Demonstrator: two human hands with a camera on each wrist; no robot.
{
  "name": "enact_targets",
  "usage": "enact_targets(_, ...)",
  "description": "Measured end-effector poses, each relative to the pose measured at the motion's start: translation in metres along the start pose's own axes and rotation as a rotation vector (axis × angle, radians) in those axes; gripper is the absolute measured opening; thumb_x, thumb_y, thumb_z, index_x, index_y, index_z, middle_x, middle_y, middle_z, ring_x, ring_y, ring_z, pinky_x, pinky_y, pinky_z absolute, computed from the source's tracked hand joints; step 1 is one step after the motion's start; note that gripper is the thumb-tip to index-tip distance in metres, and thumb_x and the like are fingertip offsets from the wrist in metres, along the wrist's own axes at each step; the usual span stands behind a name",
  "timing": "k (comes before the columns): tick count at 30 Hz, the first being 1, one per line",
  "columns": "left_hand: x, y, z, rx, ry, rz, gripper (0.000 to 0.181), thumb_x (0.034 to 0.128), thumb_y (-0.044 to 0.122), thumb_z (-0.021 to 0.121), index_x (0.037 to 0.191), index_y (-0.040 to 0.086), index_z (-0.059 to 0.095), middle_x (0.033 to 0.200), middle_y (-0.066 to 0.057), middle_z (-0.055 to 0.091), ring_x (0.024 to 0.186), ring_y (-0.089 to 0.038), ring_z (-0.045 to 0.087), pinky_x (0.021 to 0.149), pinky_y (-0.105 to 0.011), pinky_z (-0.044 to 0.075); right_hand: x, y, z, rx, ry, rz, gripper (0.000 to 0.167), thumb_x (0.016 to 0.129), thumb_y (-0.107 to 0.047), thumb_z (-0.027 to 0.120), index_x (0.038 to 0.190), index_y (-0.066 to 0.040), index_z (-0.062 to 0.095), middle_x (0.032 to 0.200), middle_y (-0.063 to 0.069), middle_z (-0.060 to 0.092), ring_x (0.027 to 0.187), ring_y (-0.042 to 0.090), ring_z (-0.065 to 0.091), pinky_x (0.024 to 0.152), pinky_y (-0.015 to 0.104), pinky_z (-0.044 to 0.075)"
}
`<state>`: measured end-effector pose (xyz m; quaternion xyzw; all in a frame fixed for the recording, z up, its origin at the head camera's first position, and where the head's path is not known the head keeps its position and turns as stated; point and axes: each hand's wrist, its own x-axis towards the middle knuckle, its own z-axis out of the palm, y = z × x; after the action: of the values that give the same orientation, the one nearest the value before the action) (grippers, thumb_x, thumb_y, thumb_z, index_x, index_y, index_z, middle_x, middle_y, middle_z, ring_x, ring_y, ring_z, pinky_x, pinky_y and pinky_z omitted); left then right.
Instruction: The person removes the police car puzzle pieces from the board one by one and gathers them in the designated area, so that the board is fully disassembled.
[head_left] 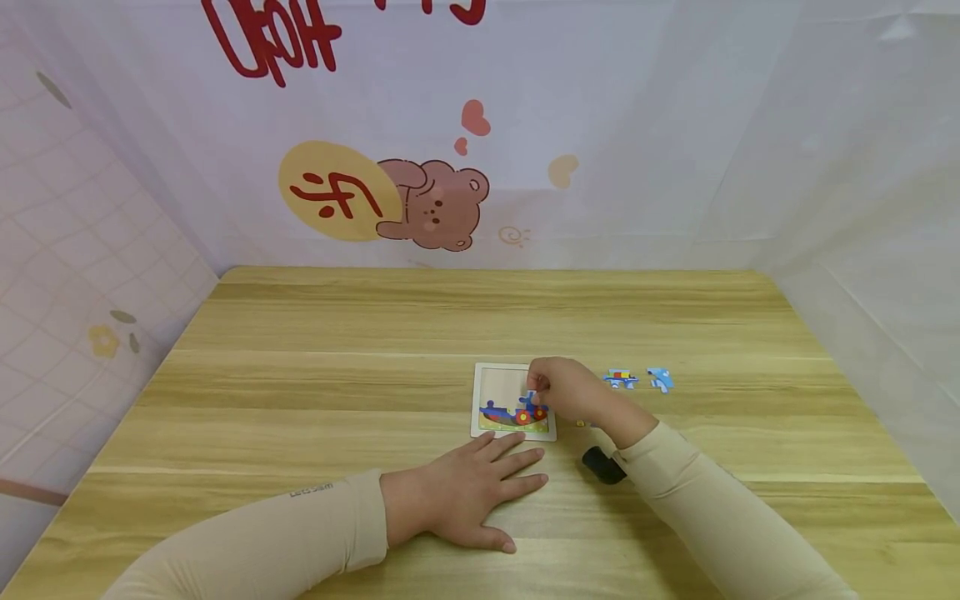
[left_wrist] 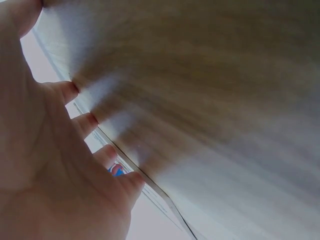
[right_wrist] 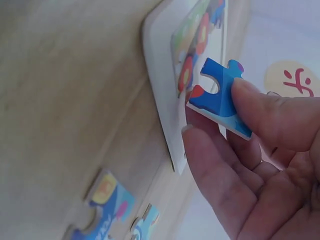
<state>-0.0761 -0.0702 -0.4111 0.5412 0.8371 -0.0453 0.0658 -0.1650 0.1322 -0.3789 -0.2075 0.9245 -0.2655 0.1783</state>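
A blue jigsaw puzzle piece with a bit of red is pinched between the thumb and fingers of my right hand. That hand holds it over the right side of the white-rimmed puzzle tray. Along the tray's lower part lie fitted pieces showing a blue and red vehicle on green ground; bare backing shows above them. My left hand lies spread on the table, its fingertips at the tray's near edge. The right hand covers the tray's upper right corner in the head view.
Two loose puzzle pieces, one multicoloured and one light blue, lie right of the tray. Another piece is partly hidden below the right wrist. A black object is at the right cuff. White curtains stand behind the wooden table.
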Motion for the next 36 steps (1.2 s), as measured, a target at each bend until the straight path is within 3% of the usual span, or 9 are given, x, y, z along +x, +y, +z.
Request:
enact_targets(11, 0.000, 0.000, -0.001, -0.019, -0.013, -0.010, 0.076, 0.0913, 0.070, 0.038, 0.154, 0.026, 0.028, 0.160, -0.001, 0.021, 0.146, -0.027, 0.018, 0.111, -0.047, 0.030, -0.008, 0.011, -0.015, 0.171, 0.026, -0.012, 0.007, 0.092, 0.000, 0.060, 0.088, -0.005, 0.059, 0.079, 0.003, 0.057, 0.070, 0.016, 0.050, 0.063, 0.030, 0.043)
enact_targets(19, 0.000, 0.000, 0.000, -0.018, -0.011, -0.015, 0.077, 0.0911, 0.070, 0.037, 0.154, 0.027, 0.027, 0.160, -0.001, 0.021, 0.147, -0.027, 0.017, 0.112, -0.047, 0.029, -0.017, 0.029, -0.029, 0.209, 0.036, 0.038, 0.003, 0.093, -0.003, 0.061, 0.090, -0.003, 0.059, 0.081, 0.005, 0.057, 0.073, 0.018, 0.051, 0.067, 0.031, 0.045)
enact_targets(29, -0.001, 0.001, -0.001, -0.018, -0.017, -0.021, 0.077, 0.0910, 0.070, 0.037, 0.154, 0.027, 0.026, 0.160, 0.000, 0.020, 0.147, -0.027, 0.017, 0.112, -0.046, 0.028, -0.030, 0.051, -0.047, 0.246, 0.058, 0.020, 0.005, 0.091, -0.003, 0.061, 0.093, 0.000, 0.060, 0.081, 0.005, 0.055, 0.075, 0.019, 0.049, 0.066, 0.031, 0.043)
enact_targets(36, -0.001, 0.001, 0.000, -0.006, -0.018, -0.021, 0.078, 0.0910, 0.071, 0.037, 0.154, 0.027, 0.025, 0.160, 0.000, 0.020, 0.147, -0.027, 0.017, 0.112, -0.046, 0.028, -0.041, 0.067, -0.060, 0.259, 0.044, 0.047, 0.006, 0.092, -0.005, 0.061, 0.096, 0.000, 0.060, 0.082, 0.005, 0.057, 0.076, 0.019, 0.050, 0.065, 0.029, 0.044)
